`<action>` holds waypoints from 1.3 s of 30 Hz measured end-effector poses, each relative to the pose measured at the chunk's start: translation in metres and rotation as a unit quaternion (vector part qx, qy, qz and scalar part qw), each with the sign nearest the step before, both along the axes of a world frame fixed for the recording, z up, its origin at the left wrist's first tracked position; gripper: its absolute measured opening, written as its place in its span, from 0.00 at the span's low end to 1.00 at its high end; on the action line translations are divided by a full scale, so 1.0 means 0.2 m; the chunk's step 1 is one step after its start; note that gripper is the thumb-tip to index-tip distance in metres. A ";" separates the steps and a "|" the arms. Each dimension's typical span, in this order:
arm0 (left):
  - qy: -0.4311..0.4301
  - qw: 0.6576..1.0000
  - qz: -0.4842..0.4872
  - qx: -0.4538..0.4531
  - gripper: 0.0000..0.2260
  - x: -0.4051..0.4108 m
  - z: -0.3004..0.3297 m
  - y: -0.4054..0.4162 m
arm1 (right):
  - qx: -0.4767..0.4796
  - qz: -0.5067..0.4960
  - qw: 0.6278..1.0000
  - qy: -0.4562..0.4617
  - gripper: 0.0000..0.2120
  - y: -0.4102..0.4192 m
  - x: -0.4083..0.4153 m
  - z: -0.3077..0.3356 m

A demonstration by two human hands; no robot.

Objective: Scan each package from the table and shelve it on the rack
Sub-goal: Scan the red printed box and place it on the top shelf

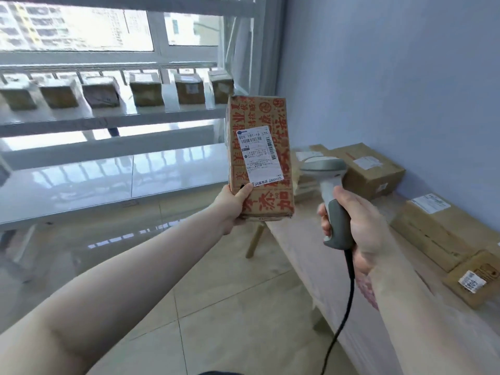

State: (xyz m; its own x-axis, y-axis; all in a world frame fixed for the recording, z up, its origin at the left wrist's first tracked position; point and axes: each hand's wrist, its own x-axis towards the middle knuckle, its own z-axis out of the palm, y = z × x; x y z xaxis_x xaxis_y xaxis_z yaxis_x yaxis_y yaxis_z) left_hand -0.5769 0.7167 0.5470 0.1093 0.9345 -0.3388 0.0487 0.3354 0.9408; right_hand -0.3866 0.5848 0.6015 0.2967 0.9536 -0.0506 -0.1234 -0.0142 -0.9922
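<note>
My left hand (232,207) holds a tall cardboard package (273,201) upright by its lower left corner; red characters cover it and a white shipping label (259,156) faces me. My right hand (357,228) grips the grey handle of a barcode scanner (323,169), whose head sits just right of the package, level with the label. The scanner's black cable (343,312) hangs down toward the floor. Both are held in the air over the table's near left end.
A light wooden table (324,266) runs along the blue wall on the right with several brown packages (370,171) on it. A white rack (113,117) stands at the left by the window; its upper shelf holds several small boxes (189,89). Tiled floor lies between.
</note>
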 end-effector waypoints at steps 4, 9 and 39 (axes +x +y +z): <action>0.006 1.000 0.013 0.009 0.16 -0.32 0.13 0.28 | 0.002 0.013 1.000 -0.004 0.14 0.32 -0.25 0.05; 0.021 0.996 0.027 0.082 0.16 -0.69 0.44 0.65 | 0.032 -0.013 0.999 0.013 0.16 0.65 -0.46 0.21; 0.071 0.984 0.091 0.133 0.25 -0.94 1.96 2.78 | 0.208 0.118 0.971 -0.001 0.17 2.77 -0.68 1.09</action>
State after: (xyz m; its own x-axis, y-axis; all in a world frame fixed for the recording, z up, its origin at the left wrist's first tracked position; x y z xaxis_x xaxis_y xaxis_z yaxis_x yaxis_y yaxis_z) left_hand -0.7641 1.2721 0.9397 -0.0984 0.9920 -0.0790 0.1486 0.0932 0.9845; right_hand -0.5221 1.1397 0.8201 0.0673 0.9332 0.3531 -0.1628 0.3594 -0.9189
